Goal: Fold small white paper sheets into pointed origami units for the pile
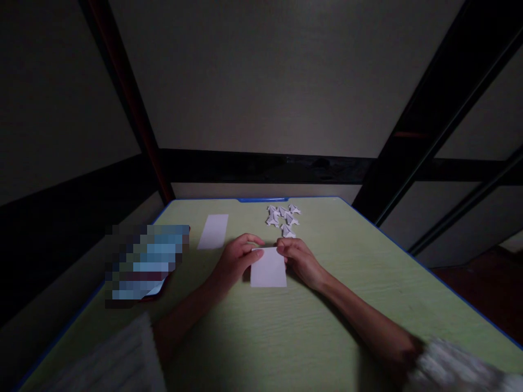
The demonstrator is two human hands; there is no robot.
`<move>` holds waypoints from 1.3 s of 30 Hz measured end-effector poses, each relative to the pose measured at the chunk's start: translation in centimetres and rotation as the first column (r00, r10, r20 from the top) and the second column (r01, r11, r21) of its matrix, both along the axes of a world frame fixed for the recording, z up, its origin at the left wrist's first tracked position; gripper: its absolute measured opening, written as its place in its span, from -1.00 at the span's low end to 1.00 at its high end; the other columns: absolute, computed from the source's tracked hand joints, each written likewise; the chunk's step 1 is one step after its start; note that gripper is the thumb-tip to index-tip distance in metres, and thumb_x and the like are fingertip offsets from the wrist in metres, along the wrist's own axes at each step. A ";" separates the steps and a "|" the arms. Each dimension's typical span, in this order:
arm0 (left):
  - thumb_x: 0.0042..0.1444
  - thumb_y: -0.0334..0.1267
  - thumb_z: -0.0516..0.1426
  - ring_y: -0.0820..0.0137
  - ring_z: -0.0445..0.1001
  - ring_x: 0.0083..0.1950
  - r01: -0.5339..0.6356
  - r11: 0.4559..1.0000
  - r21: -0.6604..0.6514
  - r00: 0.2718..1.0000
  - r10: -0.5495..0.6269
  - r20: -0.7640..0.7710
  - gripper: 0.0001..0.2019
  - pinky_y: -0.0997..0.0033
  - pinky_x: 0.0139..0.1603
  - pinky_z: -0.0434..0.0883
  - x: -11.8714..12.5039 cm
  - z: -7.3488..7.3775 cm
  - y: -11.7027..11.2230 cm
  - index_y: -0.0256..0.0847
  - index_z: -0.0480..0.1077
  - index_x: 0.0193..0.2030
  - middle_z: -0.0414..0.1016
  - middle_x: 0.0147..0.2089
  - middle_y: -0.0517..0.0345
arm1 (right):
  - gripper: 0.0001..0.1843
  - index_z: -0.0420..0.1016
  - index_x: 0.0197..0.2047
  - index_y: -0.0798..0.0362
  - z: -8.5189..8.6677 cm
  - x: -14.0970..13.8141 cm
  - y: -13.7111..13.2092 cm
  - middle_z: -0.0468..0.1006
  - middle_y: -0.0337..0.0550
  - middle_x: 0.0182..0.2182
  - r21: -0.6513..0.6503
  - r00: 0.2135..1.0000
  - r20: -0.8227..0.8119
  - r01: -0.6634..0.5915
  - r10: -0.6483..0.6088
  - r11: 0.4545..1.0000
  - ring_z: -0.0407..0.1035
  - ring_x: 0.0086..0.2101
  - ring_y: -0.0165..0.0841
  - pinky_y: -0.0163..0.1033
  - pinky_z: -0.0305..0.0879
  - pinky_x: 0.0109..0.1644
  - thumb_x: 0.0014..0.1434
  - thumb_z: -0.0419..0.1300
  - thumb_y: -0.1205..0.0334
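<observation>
A small, nearly square white sheet of paper [268, 269] is held between my two hands, just above the middle of the table. My left hand [240, 255] pinches its upper left corner, thumb on top and the index finger stretched past the far edge. At the upper right corner, my right hand [300, 261] grips it between thumb and curled fingers. Just beyond the hands lie several small folded white paper figures [287, 231] with pointed limbs, grouped together.
A white paper strip [213, 231] lies flat to the left. At the left edge rests a tablet or phone with a blurred screen [157, 261]. The light green table [368, 283] has a blue rim, with a panelled wall [269, 81] behind it.
</observation>
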State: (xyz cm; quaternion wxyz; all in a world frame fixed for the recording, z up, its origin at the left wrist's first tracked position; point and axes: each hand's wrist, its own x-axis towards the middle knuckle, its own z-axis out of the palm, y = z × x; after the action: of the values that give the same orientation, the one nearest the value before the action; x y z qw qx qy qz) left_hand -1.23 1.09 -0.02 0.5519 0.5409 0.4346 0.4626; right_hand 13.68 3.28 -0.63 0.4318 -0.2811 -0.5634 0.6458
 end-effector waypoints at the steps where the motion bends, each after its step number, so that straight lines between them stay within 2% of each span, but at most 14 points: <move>1: -0.19 -0.21 0.12 0.56 0.22 -0.63 0.014 1.000 0.007 1.000 -0.014 -0.021 -0.78 0.59 -0.61 0.10 0.0 -0.1 0.0 -0.28 0.24 -0.41 0.34 -0.62 0.30 | -0.81 0.16 -0.72 0.11 0.0 0.0 -0.1 0.17 -0.38 -0.80 0.010 1.000 0.026 -0.017 0.017 1.000 0.02 -0.72 -0.57 -0.41 -0.12 -0.62 -0.16 0.03 0.31; 8: -0.14 -0.21 0.04 0.57 0.15 -0.60 0.140 0.985 0.100 0.980 -0.123 -0.154 -0.81 0.57 -0.59 0.06 0.3 -0.4 0.0 -0.29 0.25 -0.62 0.19 -0.66 0.31 | -0.84 0.17 -0.62 0.10 0.3 -0.1 -0.7 0.14 -0.40 -0.75 0.029 0.980 0.199 -0.034 0.027 0.999 0.01 -0.72 -0.57 -0.44 -0.14 -0.67 -0.12 0.02 0.21; 14: -0.16 -0.25 0.02 0.58 0.08 -0.63 0.159 0.981 0.115 0.968 -0.132 -0.213 -0.79 0.58 -0.64 0.00 0.1 0.2 -0.3 -0.28 0.21 -0.71 0.11 -0.71 0.33 | -0.80 0.19 -0.61 0.10 0.7 -0.3 -1.3 0.14 -0.40 -0.74 0.104 0.956 0.294 -0.052 0.019 0.993 0.01 -0.71 -0.59 -0.46 -0.11 -0.68 -0.09 0.02 0.16; 18: -0.16 -0.27 0.02 0.59 0.15 -0.66 0.157 0.981 0.114 0.972 -0.133 -0.192 -0.82 0.59 -0.65 0.06 0.0 0.1 -0.2 -0.28 0.23 -0.69 0.18 -0.72 0.33 | -0.82 0.20 -0.62 0.11 0.7 -0.2 -1.2 0.15 -0.40 -0.76 0.116 0.963 0.267 0.002 -0.033 0.993 0.02 -0.73 -0.59 -0.46 -0.11 -0.69 -0.10 0.02 0.20; 23: -0.11 -0.26 -0.02 0.55 0.27 -0.72 0.216 0.976 0.012 0.967 -0.212 -0.142 -0.79 0.56 -0.66 0.19 -0.1 0.2 -0.1 -0.29 0.25 -0.66 0.31 -0.74 0.24 | -0.85 0.17 -0.65 0.09 0.4 0.0 -0.6 0.16 -0.39 -0.78 0.066 0.976 0.130 0.168 -0.176 0.984 0.02 -0.75 -0.58 -0.45 -0.12 -0.71 -0.13 0.01 0.25; 28: -0.15 -0.30 -0.01 0.56 0.28 -0.73 0.142 0.990 0.022 0.987 -0.140 -0.083 -0.83 0.57 -0.68 0.18 -0.3 0.3 0.0 -0.30 0.26 -0.66 0.31 -0.76 0.25 | -0.87 0.15 -0.65 0.08 0.3 0.1 -0.1 0.11 -0.40 -0.79 0.065 0.950 0.043 0.306 -0.309 0.950 -0.02 -0.75 -0.57 -0.45 -0.15 -0.71 -0.15 0.01 0.27; 33: -0.16 -0.29 -0.02 0.54 0.30 -0.70 0.027 1.000 0.002 1.000 -0.027 0.012 -0.86 0.57 -0.69 0.19 -0.4 0.2 0.3 -0.29 0.28 -0.60 0.30 -0.73 0.27 | -0.83 0.14 -0.63 0.07 0.0 0.5 0.4 0.10 -0.39 -0.73 0.068 0.877 -0.023 0.481 -0.480 0.874 -0.04 -0.71 -0.56 -0.44 -0.14 -0.67 -0.10 0.02 0.22; 36: -0.16 -0.23 0.02 0.51 0.33 -0.60 -0.024 1.000 0.003 1.000 0.024 0.004 -0.85 0.56 -0.66 0.24 -0.2 0.4 0.2 -0.29 0.30 -0.54 0.33 -0.64 0.25 | -0.79 0.19 -0.62 0.09 -0.3 0.4 0.4 0.12 -0.37 -0.71 0.120 0.893 0.021 0.445 -0.450 0.888 -0.02 -0.68 -0.55 -0.42 -0.13 -0.64 -0.06 0.03 0.18; 39: -0.19 -0.22 0.07 0.54 0.27 -0.58 -0.082 0.995 0.057 0.994 0.086 -0.066 -0.84 0.57 -0.62 0.25 0.1 0.5 0.2 -0.30 0.30 -0.57 0.30 -0.62 0.26 | -0.77 0.22 -0.64 0.11 -0.4 0.2 0.2 0.11 -0.36 -0.70 0.135 0.919 0.042 0.384 -0.392 0.913 -0.02 -0.67 -0.55 -0.41 -0.12 -0.62 -0.05 0.05 0.18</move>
State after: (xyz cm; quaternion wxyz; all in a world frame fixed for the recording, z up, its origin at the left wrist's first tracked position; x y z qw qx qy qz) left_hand -1.15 1.24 0.46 0.5018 0.5525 0.4629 0.4783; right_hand 13.86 3.52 -0.99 0.5486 -0.3818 -0.5498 0.5010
